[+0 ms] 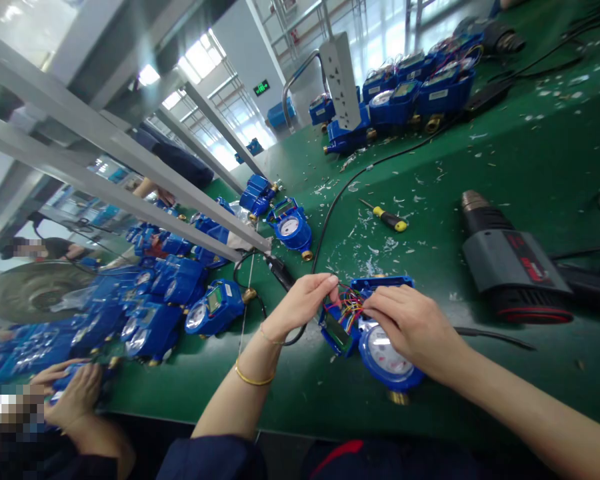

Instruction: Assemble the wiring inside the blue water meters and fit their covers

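Observation:
A blue water meter (390,357) with a round white dial lies on the green bench in front of me, its electronics housing opened. Thin coloured wires (351,303) spill out between my hands, beside a small display module (337,333). My left hand (313,297) pinches at the left end of these wires, thumb and forefinger together. My right hand (405,320) reaches over the dial, with its fingertips closed on the wires from the right. Exactly which strands each hand holds is too small to tell.
A heat gun (517,267) lies at right, and a yellow-black screwdriver (387,217) lies ahead among white scraps. Black cable (330,213) crosses the bench. More blue meters (215,307) crowd the left and back. A power strip (340,80) stands upright. A co-worker's hands (77,393) hold a meter at lower left.

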A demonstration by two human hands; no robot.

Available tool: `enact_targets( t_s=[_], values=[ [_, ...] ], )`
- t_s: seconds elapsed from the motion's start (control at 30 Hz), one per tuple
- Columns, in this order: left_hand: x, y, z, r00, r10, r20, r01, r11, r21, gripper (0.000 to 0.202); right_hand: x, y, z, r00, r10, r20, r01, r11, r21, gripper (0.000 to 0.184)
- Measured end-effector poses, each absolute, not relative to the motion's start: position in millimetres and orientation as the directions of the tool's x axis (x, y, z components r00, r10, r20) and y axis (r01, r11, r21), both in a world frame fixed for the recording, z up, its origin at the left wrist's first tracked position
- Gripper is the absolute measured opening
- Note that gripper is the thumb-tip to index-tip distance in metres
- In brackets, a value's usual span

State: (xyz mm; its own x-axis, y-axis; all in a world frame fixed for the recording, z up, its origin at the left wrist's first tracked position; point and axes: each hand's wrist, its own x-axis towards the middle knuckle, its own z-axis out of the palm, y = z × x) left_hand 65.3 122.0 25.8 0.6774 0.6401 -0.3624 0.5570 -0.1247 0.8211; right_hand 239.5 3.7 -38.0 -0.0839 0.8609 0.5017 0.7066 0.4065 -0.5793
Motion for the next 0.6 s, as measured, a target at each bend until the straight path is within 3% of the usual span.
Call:
enact_targets(
  t_s=[0.27, 0.5, 0.6],
  values=[
    [64, 119, 10, 0.633, 0.637, -0.44, 0.555, 0.023, 0.832, 0.054, 243, -3, -49, 0.082, 0.853, 0.515, 0.681, 0.329, -0.655, 0.018],
    [62, 117, 12, 0.599, 0.589, -0.542, 0.508, 0.243, 0.826, 0.058, 246, -7, -32, 0.099, 0.788, 0.607, 0.651, 0.411, -0.639, 0.011],
    [62, 117, 15, 0.581, 0.601, -0.549, 0.466, 0.308, 0.83, 0.057, 251, -15, -29, 0.205, 0.772, 0.602, 0.661, 0.344, -0.667, 0.011]
  ],
)
